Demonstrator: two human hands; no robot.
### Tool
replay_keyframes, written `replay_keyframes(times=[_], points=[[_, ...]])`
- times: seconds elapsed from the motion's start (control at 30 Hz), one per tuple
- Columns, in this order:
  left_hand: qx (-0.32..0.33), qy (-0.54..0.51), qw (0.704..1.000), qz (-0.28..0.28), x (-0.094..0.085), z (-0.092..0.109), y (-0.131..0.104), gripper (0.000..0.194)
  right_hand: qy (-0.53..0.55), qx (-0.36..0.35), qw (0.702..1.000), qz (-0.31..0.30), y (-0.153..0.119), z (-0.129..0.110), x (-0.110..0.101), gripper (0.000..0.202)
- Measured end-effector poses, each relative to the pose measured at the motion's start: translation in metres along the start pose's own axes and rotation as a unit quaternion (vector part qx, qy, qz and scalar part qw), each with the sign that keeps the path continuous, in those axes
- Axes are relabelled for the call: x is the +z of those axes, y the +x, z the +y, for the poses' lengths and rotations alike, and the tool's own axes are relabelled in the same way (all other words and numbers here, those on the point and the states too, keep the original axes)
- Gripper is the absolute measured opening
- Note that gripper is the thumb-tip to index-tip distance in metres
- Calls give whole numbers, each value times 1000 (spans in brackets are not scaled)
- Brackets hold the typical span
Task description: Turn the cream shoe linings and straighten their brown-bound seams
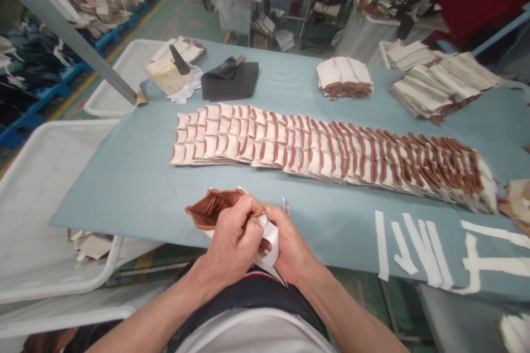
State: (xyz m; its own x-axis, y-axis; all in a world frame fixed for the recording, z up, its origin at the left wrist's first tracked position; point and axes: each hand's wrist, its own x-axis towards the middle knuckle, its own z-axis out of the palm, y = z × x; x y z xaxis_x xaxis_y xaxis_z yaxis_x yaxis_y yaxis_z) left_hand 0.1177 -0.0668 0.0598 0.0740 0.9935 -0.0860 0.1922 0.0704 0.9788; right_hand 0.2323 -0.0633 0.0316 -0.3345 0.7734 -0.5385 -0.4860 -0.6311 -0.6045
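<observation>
At the table's near edge, my left hand [238, 234] and my right hand [292, 245] are closed on a sewn piece of brown leather [202, 214] with a white backing [271, 237]. Its brown part opens to the left of my left hand, showing folds inside. The white part curls between the hands. My fingertips pinch the edge close together, and what lies right under them is hidden. Just beyond my right hand lies a small metallic tool [285, 205], too small to name. A long overlapping row of brown-and-white sewn pieces [298, 146] stretches across the table beyond both hands.
White strips [426, 248] lie on the blue-grey tabletop [124, 176] at right. Stacked pieces [345, 74] and pale bundles [447, 83] sit farther back. A black cloth [232, 80] lies near a dark pointed tool [179, 59]. White bins [45, 176] flank the left edge beside a metal post [83, 33].
</observation>
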Motion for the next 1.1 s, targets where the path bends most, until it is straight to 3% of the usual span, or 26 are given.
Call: replay_keyframes(times=[0.1,0.2,0.33,0.43,0.5,0.57,0.63,0.7,0.77,0.97,1.1], points=[[19,-14,999,-21,-5,7,10,9,-53,-71,996,14,-1,-8,-3,36],[18,-28,997,-71,-16,15,21,11,-216,-147,965,32,-1,-25,-14,33],[-6,-33,988,-152,-31,32,32,10,-409,-333,847,67,-4,-56,-22,15],[-10,-13,983,-184,-38,47,34,12,-485,-435,756,-55,-9,-78,-16,22],[-5,11,981,-194,-40,56,33,13,-525,-471,698,-125,-11,-89,-10,28],[13,43,980,-193,-42,61,29,14,-562,-486,651,-156,-11,-98,-4,20],[38,86,979,-178,-43,63,24,14,-597,-491,612,-167,-9,-104,-1,8],[59,129,977,-159,-44,62,20,13,-619,-486,590,-181,-8,-107,2,20],[77,154,975,-144,-45,60,16,12,-625,-465,594,-203,-8,-107,3,27],[152,184,965,-107,-48,52,8,14,-613,-375,659,-223,-9,-98,2,27],[244,214,943,-79,-48,41,3,18,-565,-284,736,-242,-12,-94,1,28]])
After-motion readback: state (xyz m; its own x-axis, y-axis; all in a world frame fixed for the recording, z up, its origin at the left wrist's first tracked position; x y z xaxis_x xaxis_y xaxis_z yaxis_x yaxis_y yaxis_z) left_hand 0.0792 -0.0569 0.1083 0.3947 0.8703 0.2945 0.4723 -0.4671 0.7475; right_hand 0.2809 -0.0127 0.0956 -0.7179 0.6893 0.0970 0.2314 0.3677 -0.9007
